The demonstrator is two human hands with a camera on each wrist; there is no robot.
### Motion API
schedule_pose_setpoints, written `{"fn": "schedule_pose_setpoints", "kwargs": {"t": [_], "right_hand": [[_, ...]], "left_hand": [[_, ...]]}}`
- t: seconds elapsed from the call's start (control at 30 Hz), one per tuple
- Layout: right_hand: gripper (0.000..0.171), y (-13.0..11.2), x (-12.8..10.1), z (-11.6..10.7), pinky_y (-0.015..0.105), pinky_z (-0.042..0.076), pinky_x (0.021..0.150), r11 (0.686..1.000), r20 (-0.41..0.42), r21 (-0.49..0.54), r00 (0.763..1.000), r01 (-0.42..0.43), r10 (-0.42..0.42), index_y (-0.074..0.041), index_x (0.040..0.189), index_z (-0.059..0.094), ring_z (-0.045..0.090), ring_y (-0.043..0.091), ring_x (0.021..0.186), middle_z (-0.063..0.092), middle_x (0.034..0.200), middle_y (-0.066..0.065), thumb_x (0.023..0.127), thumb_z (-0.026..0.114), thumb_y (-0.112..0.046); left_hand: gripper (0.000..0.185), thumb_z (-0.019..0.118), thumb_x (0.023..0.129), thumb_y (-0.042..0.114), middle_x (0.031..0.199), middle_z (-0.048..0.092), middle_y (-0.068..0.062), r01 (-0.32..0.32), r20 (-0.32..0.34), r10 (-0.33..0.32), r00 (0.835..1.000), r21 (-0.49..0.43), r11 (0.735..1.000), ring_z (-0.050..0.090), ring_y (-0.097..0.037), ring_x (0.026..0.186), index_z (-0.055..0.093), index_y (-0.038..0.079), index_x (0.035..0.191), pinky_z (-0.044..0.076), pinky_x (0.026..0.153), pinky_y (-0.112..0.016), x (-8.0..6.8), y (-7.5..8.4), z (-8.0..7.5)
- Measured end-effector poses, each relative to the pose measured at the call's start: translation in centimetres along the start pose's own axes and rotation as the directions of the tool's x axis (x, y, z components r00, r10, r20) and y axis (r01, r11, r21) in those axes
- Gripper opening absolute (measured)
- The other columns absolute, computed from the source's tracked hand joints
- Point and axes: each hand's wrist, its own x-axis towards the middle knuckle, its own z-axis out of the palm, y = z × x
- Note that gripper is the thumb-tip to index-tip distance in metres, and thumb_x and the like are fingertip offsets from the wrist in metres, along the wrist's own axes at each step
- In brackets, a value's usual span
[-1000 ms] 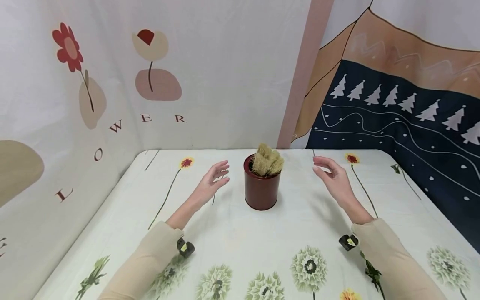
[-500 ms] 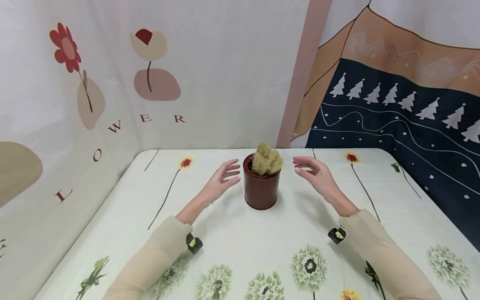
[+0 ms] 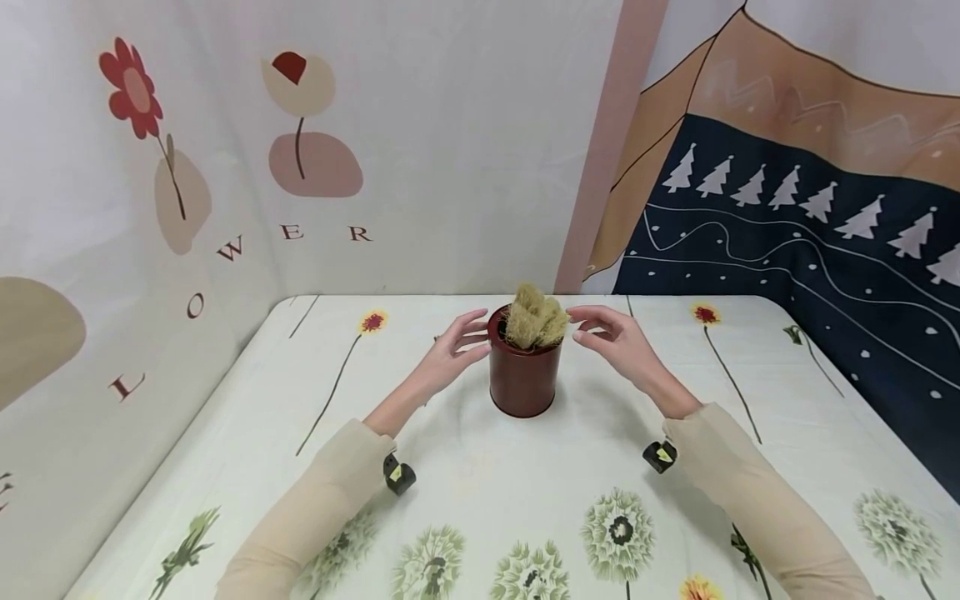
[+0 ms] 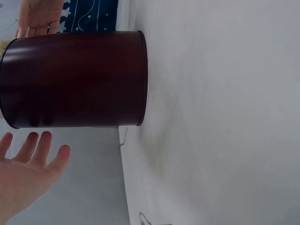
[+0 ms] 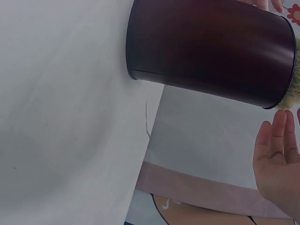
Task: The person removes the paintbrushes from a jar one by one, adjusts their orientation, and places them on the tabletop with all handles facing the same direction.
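Note:
A dark red round tin (image 3: 523, 375) stands upright in the middle of the table, with a tuft of straw-coloured fibre (image 3: 533, 318) sticking out of its top. My left hand (image 3: 454, 348) hovers just left of the rim with its fingers spread and relaxed, close to the tin or lightly touching it. To the right of the tuft is my right hand (image 3: 609, 338), fingers straight, apart from the tin. The left wrist view shows the tin (image 4: 75, 78) with my left hand's fingers (image 4: 33, 152) beside it. In the right wrist view the tin (image 5: 211, 51) fills the top and my right hand (image 5: 277, 161) stays off it.
The table carries a pale cloth printed with flowers (image 3: 465, 467). Printed fabric backdrops close it in at the left, the back (image 3: 420, 142) and the right (image 3: 810, 225). Small black wrist cameras (image 3: 397, 475) sit under both sleeves.
Both hands have moved inward toward the tin from either side. The tin has not moved.

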Motion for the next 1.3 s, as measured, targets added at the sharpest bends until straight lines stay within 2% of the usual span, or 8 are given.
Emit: {"fn": "schedule_pose_setpoints", "kwargs": {"t": [0.13, 0.27, 0.57, 0.93, 1.3], "right_hand": [[0.031, -1.5, -0.1, 0.4, 0.019, 0.044, 0.073, 1.000, 0.000, -0.025, 1.000, 0.010, -0.010, 0.009, 0.115, 0.050, 0.048, 0.020, 0.089, 0.051, 0.111, 0.019, 0.086, 0.054, 0.000], [0.028, -2.0, 0.0, 0.5, 0.019, 0.044, 0.070, 1.000, -0.009, -0.021, 1.000, 0.010, -0.011, 0.008, 0.113, 0.052, 0.048, 0.022, 0.086, 0.052, 0.110, 0.019, 0.086, 0.054, 0.000], [0.022, -1.9, 0.4, 0.5, 0.019, 0.044, 0.067, 0.999, -0.004, -0.004, 0.999, 0.051, -0.051, 0.010, 0.106, 0.055, 0.050, 0.018, 0.081, 0.054, 0.105, 0.018, 0.085, 0.054, 0.002], [0.013, -1.9, 0.6, 0.9, 0.020, 0.045, 0.065, 0.994, -0.020, -0.014, 0.994, 0.109, -0.109, 0.011, 0.095, 0.056, 0.052, 0.015, 0.077, 0.055, 0.096, 0.020, 0.084, 0.055, 0.005], [0.009, -2.1, 0.6, 1.0, 0.018, 0.044, 0.064, 0.989, -0.036, -0.021, 0.988, 0.148, -0.148, 0.011, 0.091, 0.056, 0.050, 0.011, 0.076, 0.054, 0.092, 0.019, 0.084, 0.053, 0.007]], "left_hand": [[0.054, 0.051, 0.090, 0.009, 0.131, 0.034, -0.021, -0.002, 0.001, 0.002, 1.000, 0.008, 1.000, 0.037, -0.032, 0.117, 0.024, 0.004, 0.137, 0.033, 0.094, -0.039, 0.2, 0.3, 0.1], [0.055, 0.051, 0.090, 0.010, 0.131, 0.034, -0.021, 0.006, 0.005, -0.006, 1.000, 0.016, 1.000, 0.036, -0.031, 0.117, 0.024, 0.005, 0.137, 0.033, 0.094, -0.040, 0.4, 0.4, 0.2], [0.055, 0.053, 0.089, 0.012, 0.130, 0.036, -0.019, 0.043, 0.011, -0.043, 0.999, 0.017, 0.999, 0.037, -0.030, 0.117, 0.026, 0.005, 0.137, 0.033, 0.094, -0.039, 0.8, 0.4, 0.1], [0.055, 0.053, 0.089, 0.010, 0.130, 0.036, -0.020, 0.038, 0.012, -0.038, 0.999, 0.026, 0.999, 0.038, -0.031, 0.116, 0.028, 0.001, 0.136, 0.034, 0.094, -0.041, 1.0, 0.5, 0.1], [0.054, 0.054, 0.089, 0.012, 0.130, 0.036, -0.018, 0.039, 0.009, -0.040, 0.999, 0.030, 0.999, 0.038, -0.030, 0.116, 0.030, 0.005, 0.136, 0.035, 0.093, -0.039, 1.1, 0.0, 0.1]]}}
